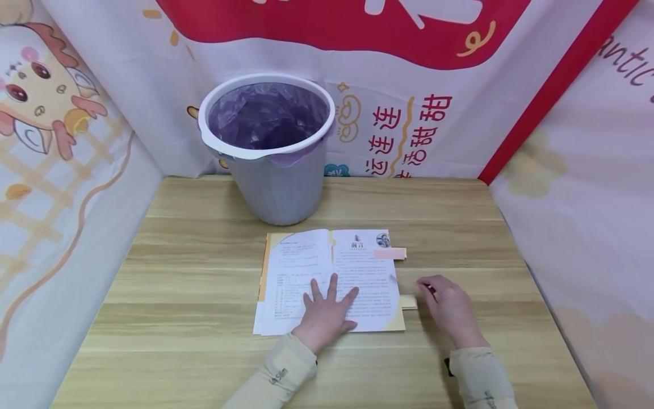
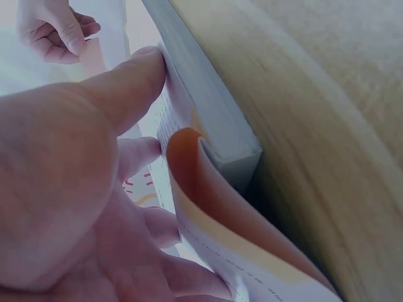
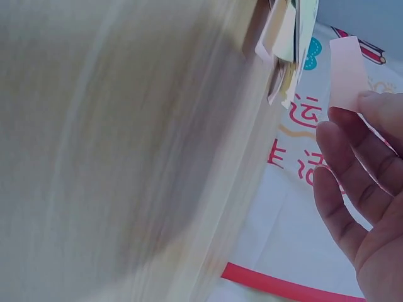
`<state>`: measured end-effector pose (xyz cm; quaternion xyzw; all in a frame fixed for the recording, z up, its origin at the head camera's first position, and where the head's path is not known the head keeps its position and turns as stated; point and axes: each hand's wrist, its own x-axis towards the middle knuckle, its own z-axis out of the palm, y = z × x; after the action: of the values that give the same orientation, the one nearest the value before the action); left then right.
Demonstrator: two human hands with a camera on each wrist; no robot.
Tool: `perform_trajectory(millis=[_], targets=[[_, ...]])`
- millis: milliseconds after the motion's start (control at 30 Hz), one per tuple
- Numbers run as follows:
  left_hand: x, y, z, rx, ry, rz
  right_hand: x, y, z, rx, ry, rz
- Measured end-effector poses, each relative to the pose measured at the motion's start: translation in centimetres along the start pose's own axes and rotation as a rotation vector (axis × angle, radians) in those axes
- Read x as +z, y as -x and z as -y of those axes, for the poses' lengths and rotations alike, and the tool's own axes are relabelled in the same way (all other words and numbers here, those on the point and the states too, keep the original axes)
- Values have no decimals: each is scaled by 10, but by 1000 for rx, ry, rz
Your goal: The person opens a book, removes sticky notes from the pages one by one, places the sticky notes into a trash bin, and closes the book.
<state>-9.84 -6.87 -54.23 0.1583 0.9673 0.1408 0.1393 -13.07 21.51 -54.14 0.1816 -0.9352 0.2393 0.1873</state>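
An open book (image 1: 301, 267) with printed pages lies on the wooden table. My left hand (image 1: 324, 318) rests across its lower middle, fingers spread over both pages; the left wrist view shows the thumb at the book's edge, beside a curled page (image 2: 220, 207). Right of the book, my right hand (image 1: 452, 307) pinches a small pink sticky note (image 3: 347, 72) between thumb and index finger. Another pink sticky note (image 1: 390, 254) lies on the right page's upper part and sticks out past its edge. Lower down, a pale yellow sticky tab (image 1: 409, 302) projects beyond the same edge.
Behind the book stands a grey bin (image 1: 278, 187) with a white rim and a purple plastic liner (image 1: 265, 111). Printed cloth hangs (image 1: 434, 79) behind the table (image 1: 194, 318) and along both sides.
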Motion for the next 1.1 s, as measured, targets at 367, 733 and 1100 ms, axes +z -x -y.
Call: perform_trajectory(millis=[367, 733, 1100], targets=[[0, 7, 4, 0, 64, -8, -19, -10, 0, 40, -84, -64], [-11, 9, 16, -105, 110, 27, -62, -53, 18, 120, -189, -134], [-12, 12, 17, -207, 142, 26, -104, -113, 40, -86, -91, -196]])
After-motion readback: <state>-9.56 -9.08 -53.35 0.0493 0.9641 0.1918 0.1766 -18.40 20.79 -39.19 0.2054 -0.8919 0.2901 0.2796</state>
